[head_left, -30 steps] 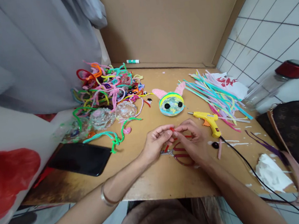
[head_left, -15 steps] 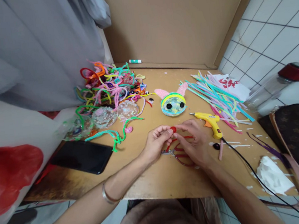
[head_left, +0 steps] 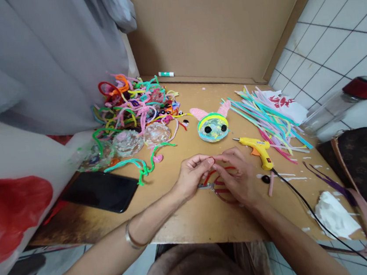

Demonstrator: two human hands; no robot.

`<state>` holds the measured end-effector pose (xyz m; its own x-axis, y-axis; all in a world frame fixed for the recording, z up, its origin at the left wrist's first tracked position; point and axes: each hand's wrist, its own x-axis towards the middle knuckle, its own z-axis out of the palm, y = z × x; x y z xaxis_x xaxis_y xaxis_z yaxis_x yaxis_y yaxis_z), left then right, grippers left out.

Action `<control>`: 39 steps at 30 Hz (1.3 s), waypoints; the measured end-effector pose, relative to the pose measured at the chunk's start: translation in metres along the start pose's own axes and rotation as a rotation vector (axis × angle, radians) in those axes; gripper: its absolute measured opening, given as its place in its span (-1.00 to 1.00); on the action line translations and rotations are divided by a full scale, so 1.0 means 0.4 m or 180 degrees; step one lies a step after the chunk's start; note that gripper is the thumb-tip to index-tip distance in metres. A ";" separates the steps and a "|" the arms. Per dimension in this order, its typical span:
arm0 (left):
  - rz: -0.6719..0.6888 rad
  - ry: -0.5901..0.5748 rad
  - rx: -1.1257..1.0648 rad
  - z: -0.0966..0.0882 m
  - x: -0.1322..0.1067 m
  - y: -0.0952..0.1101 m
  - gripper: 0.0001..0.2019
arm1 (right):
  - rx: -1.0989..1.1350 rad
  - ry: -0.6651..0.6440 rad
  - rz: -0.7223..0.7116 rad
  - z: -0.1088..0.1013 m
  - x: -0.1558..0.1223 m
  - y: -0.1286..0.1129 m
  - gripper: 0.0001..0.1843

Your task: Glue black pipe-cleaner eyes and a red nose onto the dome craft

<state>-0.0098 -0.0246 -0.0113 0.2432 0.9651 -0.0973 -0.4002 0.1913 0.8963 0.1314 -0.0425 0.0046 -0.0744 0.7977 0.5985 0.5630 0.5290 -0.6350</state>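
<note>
My left hand (head_left: 192, 177) pinches a small red pipe cleaner coil (head_left: 212, 159) between thumb and fingertips. From the other side, the thumb and index finger of my right hand (head_left: 239, 174) close on the same coil, which is mostly hidden by the fingers. Below the hands lie scissors (head_left: 228, 201) with red handles, partly covered by my right hand. Just beyond sits a rounded animal face (head_left: 213, 135) with pink pipe cleaner ears, a green and yellow band and two black eyes.
A yellow glue gun (head_left: 257, 149) lies to the right, its black cord running to the front edge. Loose pipe cleaners (head_left: 267, 119) are behind it. At left are a tangled pile of pipe cleaner pieces (head_left: 140, 102) and a black phone (head_left: 101, 191). A brown bag (head_left: 366, 174) stands far right.
The red coil has turned between my fingertips, from showing its round face to showing only a thin edge. Both hands stay in nearly the same place.
</note>
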 end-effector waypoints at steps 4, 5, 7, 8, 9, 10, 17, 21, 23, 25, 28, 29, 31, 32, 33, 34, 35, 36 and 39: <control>0.0041 -0.0009 0.0036 -0.003 -0.002 0.002 -0.72 | -0.0035 0.0101 -0.0049 0.005 -0.001 -0.003 -0.91; 0.0044 -0.0011 0.0046 -0.003 -0.002 0.002 -0.72 | -0.0037 0.0115 -0.0067 0.007 -0.001 -0.004 -0.92; 0.0030 0.0002 0.0045 -0.003 -0.002 0.002 -0.72 | -0.0020 0.0146 -0.0091 0.014 -0.003 -0.004 -0.91; 0.0013 0.0008 0.0027 -0.002 -0.002 0.002 -0.72 | -0.0005 0.0167 -0.0091 0.018 -0.005 -0.004 -0.90; -0.0005 0.0012 -0.0002 -0.002 -0.002 0.002 -0.72 | 0.0008 0.0189 -0.0090 0.022 -0.006 -0.004 -0.90; -0.0025 0.0012 -0.0028 -0.002 -0.002 0.001 -0.71 | 0.0015 0.0213 -0.0089 0.026 -0.008 -0.003 -0.89; -0.0032 0.0066 -0.0072 0.000 -0.004 0.000 -0.71 | -0.0284 0.0354 -0.0343 0.034 -0.015 -0.007 -0.86; -0.0022 0.0187 0.0015 0.002 0.000 0.003 -0.70 | -0.0508 0.0348 -0.0628 0.032 -0.013 0.000 -0.83; -0.0020 0.0254 0.0022 0.002 0.003 0.006 -0.71 | -0.0759 0.0241 -0.0696 0.019 -0.007 0.017 -0.78; -0.0018 0.0316 -0.0019 0.002 0.006 0.010 -0.72 | -0.1141 0.0219 -0.0485 -0.008 0.006 0.046 -0.76; -0.0012 0.0371 -0.0103 0.000 0.009 0.013 -0.73 | -0.2050 0.0667 0.0412 -0.070 0.034 0.097 -0.67; -0.0011 0.0375 -0.0123 0.000 0.009 0.013 -0.73 | -0.2396 0.0666 0.0730 -0.090 0.043 0.111 -0.64; -0.0020 0.0372 -0.0148 0.001 0.009 0.011 -0.72 | -0.3046 0.0389 0.1463 -0.121 0.058 0.131 -0.50; -0.0031 0.0367 -0.0154 0.002 0.009 0.010 -0.72 | -0.3271 0.0166 0.1792 -0.130 0.063 0.136 -0.41; -0.0038 0.0364 -0.0157 0.002 0.009 0.008 -0.72 | -0.3426 -0.0060 0.2077 -0.135 0.066 0.139 -0.33; -0.0048 0.0361 -0.0154 0.003 0.009 0.007 -0.72 | -0.3512 -0.0262 0.2292 -0.137 0.068 0.141 -0.26; -0.0053 0.0360 -0.0148 0.003 0.009 0.005 -0.72 | -0.3549 -0.0400 0.2443 -0.136 0.069 0.142 -0.22; -0.0051 0.0360 -0.0146 0.004 0.009 0.005 -0.72 | -0.3548 -0.0481 0.2545 -0.134 0.069 0.144 -0.21; -0.0046 0.0363 -0.0149 0.006 0.009 0.005 -0.72 | -0.3401 -0.0545 0.2784 -0.133 0.073 0.153 -0.27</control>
<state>-0.0078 -0.0212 -0.0088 0.1482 0.9758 -0.1611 -0.4388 0.2109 0.8735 0.2075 -0.0022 0.0091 0.5694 0.8172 0.0894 0.8220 -0.5678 -0.0449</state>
